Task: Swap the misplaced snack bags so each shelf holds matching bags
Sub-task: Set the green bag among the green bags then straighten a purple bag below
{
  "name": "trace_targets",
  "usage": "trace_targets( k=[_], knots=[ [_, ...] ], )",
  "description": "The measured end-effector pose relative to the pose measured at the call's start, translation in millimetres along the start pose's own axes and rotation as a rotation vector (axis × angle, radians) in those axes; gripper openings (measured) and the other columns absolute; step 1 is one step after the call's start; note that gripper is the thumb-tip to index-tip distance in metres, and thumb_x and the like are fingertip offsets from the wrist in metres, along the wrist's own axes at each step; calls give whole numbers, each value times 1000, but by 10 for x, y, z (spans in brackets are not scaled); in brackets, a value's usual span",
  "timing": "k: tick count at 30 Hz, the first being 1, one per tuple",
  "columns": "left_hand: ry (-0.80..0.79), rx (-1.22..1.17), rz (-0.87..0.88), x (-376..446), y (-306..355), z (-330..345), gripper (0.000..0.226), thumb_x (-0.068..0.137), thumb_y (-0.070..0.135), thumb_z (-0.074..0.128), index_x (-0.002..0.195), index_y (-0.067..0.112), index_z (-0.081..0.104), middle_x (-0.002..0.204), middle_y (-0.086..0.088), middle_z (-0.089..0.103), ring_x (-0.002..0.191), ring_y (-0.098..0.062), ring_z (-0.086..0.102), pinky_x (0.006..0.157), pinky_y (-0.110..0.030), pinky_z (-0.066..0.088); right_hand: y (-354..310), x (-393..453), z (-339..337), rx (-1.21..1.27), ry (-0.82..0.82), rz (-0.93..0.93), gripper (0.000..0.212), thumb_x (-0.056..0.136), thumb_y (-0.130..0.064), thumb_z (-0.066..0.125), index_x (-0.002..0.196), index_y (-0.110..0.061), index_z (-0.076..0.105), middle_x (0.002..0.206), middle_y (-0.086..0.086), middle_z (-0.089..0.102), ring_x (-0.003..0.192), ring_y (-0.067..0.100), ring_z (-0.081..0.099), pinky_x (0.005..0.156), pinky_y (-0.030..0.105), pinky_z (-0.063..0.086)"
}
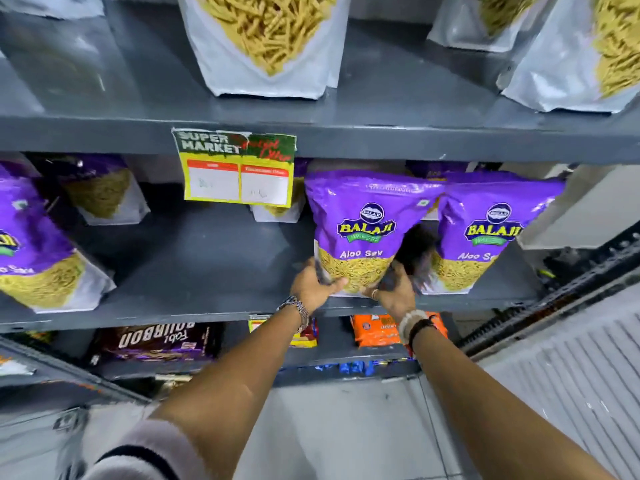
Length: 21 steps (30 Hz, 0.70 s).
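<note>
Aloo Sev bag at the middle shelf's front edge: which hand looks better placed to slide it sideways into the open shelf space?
Probably the right hand. It grips the Aloo Sev bag on the side facing the neighbouring bag, so it can push toward the gap, while the left hand steadies the other corner.

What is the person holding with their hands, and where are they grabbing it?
Both hands hold one purple Aloo Sev bag standing on the middle shelf. The left hand grips its bottom left corner, the right hand its bottom right corner.

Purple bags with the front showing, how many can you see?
3. One at the middle shelf's left edge, one held at its bottom by both hands, one beside it on the right. More purple tops peek out behind; some may be hidden.
</note>
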<state>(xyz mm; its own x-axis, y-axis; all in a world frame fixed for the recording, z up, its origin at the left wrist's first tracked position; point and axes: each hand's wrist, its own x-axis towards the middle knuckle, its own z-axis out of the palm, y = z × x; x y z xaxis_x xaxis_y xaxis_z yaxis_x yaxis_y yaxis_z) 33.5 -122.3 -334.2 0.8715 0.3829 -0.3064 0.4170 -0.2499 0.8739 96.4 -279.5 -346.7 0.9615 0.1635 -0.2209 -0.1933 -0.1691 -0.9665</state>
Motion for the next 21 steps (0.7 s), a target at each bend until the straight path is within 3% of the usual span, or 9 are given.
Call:
trace_targets(
  k=[2,5,7,11,15,21],
  knots=[
    [40,-21,17,-23,-67,-154,59,64,35,79,109,11,49,113,-11,67,103,-27,63,87,-37,51,-48,-40,153,-3,-60,-35,66,63,22,67,117,-4,42,104,8,57,104,24,51,81,27,50],
    [61,-41,15,38,-291,-427,66,52,49,80,103,17,52,108,-9,69,98,-25,65,89,-46,53,-110,-76,405,-27,-96,-22,60,65,20,67,112,-8,42,89,-7,56,92,19,55,67,9,50],
    [82,-65,6,51,-428,-603,69,46,54,78,100,21,53,106,-7,70,97,-24,66,89,-49,54,-123,-113,586,-33,-117,-22,62,64,16,70,117,-5,45,89,-8,57,96,19,55,71,13,51],
    [143,-87,-9,-111,-447,-900,48,65,26,81,101,20,51,106,-8,68,98,-25,65,92,-43,52,-153,-223,874,-41,-150,5,67,65,11,73,124,-3,43,100,-4,59,102,17,53,89,34,50],
    [173,-141,-14,-174,-579,-1083,50,64,23,81,104,19,52,115,-12,67,103,-27,64,94,-48,52,-221,-304,1078,-75,-181,4,67,67,4,75,125,-4,43,122,12,59,105,18,53,92,31,45],
    [155,-188,-14,-186,-588,-1174,54,68,15,78,113,7,48,115,-11,62,101,-23,61,90,-37,50,-256,-392,1188,-64,-152,28,65,67,5,74,124,-3,44,120,14,60,100,16,53,88,28,45]
  ],
)
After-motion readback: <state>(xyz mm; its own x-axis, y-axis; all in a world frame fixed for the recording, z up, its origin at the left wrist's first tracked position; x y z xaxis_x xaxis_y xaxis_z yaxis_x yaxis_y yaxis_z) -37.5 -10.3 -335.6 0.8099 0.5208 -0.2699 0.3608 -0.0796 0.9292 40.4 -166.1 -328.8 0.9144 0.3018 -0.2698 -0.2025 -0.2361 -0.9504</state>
